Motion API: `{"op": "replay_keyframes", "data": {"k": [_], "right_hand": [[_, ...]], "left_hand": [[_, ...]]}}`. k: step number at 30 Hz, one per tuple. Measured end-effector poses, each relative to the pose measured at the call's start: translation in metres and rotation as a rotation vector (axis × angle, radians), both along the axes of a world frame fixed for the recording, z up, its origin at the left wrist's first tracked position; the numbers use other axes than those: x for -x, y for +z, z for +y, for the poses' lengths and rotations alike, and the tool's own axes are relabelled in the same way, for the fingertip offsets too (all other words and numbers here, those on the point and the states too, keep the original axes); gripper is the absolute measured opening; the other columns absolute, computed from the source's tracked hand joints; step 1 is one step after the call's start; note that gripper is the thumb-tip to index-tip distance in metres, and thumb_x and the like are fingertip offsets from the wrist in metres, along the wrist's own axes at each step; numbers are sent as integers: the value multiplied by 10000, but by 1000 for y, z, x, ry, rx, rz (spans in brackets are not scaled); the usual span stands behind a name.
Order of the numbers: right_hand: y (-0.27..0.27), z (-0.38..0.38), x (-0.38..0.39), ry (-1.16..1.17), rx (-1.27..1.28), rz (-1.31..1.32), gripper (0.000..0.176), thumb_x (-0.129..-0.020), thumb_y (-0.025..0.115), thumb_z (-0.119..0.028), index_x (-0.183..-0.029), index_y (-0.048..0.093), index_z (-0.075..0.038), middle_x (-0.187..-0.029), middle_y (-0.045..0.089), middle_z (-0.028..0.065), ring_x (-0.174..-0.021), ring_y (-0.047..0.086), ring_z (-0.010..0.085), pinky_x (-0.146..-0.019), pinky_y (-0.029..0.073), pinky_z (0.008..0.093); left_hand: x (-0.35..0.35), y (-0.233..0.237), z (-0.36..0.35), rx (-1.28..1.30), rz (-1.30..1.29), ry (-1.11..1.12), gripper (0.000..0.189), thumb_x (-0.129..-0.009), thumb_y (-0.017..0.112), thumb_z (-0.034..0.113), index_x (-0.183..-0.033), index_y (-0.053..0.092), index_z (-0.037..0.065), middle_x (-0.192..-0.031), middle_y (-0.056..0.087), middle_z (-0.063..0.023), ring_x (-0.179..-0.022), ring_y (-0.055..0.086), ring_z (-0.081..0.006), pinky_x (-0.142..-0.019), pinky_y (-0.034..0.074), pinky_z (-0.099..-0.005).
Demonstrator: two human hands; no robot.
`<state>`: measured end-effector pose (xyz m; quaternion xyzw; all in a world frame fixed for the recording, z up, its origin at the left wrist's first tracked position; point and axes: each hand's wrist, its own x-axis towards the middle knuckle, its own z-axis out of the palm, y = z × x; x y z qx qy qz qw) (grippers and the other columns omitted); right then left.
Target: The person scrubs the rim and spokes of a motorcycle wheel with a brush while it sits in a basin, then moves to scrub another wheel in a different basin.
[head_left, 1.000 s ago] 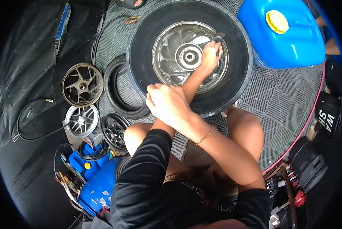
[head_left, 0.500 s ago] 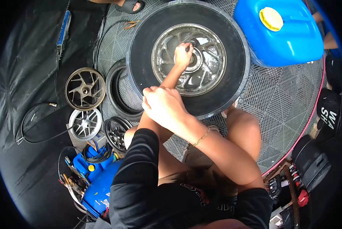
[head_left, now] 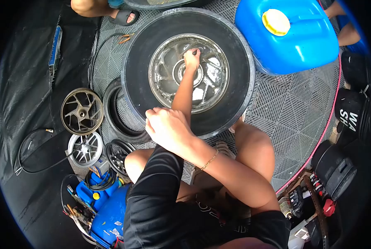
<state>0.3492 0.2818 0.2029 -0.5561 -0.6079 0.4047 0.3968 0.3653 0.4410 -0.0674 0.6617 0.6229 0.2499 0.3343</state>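
A cast-spoke wheel rim point(head_left: 157, 76) lies flat and wet inside a round black rubber tub point(head_left: 138, 54). Over the hub, my left hand point(head_left: 191, 59) is closed around a small dark object point(head_left: 195, 52), mostly hidden by the fingers; its kind I cannot make out. My right hand point(head_left: 167, 128), with a bracelet at the wrist, crosses above my left arm near the elbow, its fingers curled. The palm faces away, so what it grips, if anything, is hidden. The black sleeve point(head_left: 160, 174) of my left arm reaches up to this hand.
A blue jerrycan point(head_left: 293, 45) stands right of the tub. To the left lie a loose tire point(head_left: 113, 112), a bronze rim point(head_left: 82, 111), a silver rim point(head_left: 85, 148) and a black rim point(head_left: 117, 155). A co-worker's sandaled foot point(head_left: 125, 17) is beyond; a pink hose point(head_left: 334, 95) curves right.
The view has shifted, so the tub and jerrycan sit further left. My left hand has moved slightly over the hub. The left sleeve now reaches my right hand, covering the elbow skin seen before.
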Motion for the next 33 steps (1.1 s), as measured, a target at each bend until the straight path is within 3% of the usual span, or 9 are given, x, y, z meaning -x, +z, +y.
{"op": "replay_keyframes", "data": {"k": [7,11,12,17,19,21,23,27,33], "right_hand": [[1,1,-1,20,-20,-2,121,-747,508,-121,-705,499,-8,-677,565,143,-632,587,294,-571,483,385],[0,0,7,10,-77,10,128,-750,508,-129,-708,506,-8,-675,567,137,-632,590,281,-576,482,379],[1,0,9,16,-76,21,129,-751,508,-131,-711,509,-8,-675,567,136,-633,590,277,-578,481,378],[3,-1,7,32,-78,27,130,-752,506,-132,-720,519,-7,-676,567,138,-628,588,279,-580,478,382],[2,-1,7,33,-85,23,131,-752,505,-133,-719,522,-7,-676,567,139,-624,587,281,-581,477,383],[2,-1,6,25,-94,24,132,-752,502,-132,-713,525,-8,-675,565,139,-619,586,282,-579,477,381],[2,0,6,33,-86,1,133,-749,504,-133,-707,525,-9,-674,565,139,-621,587,282,-575,477,382],[4,1,4,38,-75,-28,126,-738,514,-139,-701,526,-19,-671,567,135,-614,588,285,-554,476,386],[11,7,-7,-9,-93,-42,125,-734,521,-136,-667,513,-31,-635,558,137,-595,580,305,-545,472,402]], "left_hand": [[4,39,-16,131,-238,153,188,-756,567,139,-869,639,7,-808,621,-183,-747,604,-267,-718,444,-320],[20,64,-18,-162,-289,253,189,-795,537,118,-873,629,-27,-762,616,-131,-672,579,-205,-661,437,-304],[21,65,-15,-157,-365,295,182,-806,529,105,-881,628,-27,-696,598,-87,-596,533,-138,-582,424,-262],[6,59,-5,-105,-630,381,168,-804,528,87,-876,628,-28,-630,573,-34,-539,488,-75,-492,384,-212],[-5,61,-9,-31,-619,236,168,-802,521,87,-865,631,-25,-630,575,-33,-551,497,-74,-499,395,-211],[-16,51,-15,-143,-378,142,177,-775,528,102,-844,633,-23,-778,631,-138,-716,597,-211,-686,449,-302],[-23,50,-27,-186,-292,73,179,-813,518,97,-869,627,-34,-642,590,-55,-564,519,-96,-536,417,-234],[-32,60,-69,-221,-307,-84,175,-795,532,98,-847,623,-43,-703,602,-86,-645,545,-144,-622,424,-263],[-14,81,-139,106,-367,-139,182,-777,542,107,-861,631,-27,-718,611,-123,-650,559,-167,-639,426,-275]]}}
